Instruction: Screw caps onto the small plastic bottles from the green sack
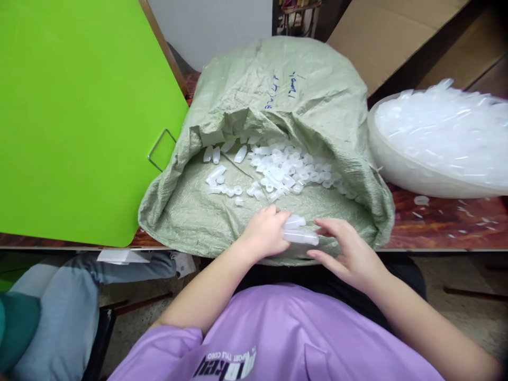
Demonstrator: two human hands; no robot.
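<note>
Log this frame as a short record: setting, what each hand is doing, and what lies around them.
setting: wooden table with an open woven sack lying on it
sack contents: small clear plastic tubes
left hand: closed around a few tubes at the sack's near edge
right hand: fingers open, touching the tips of the held tubes
right of sack: clear bag full of plastic pieces
left of sack: green board

Caps (283, 169) in sack (317, 106), basin (397, 164) right
</note>
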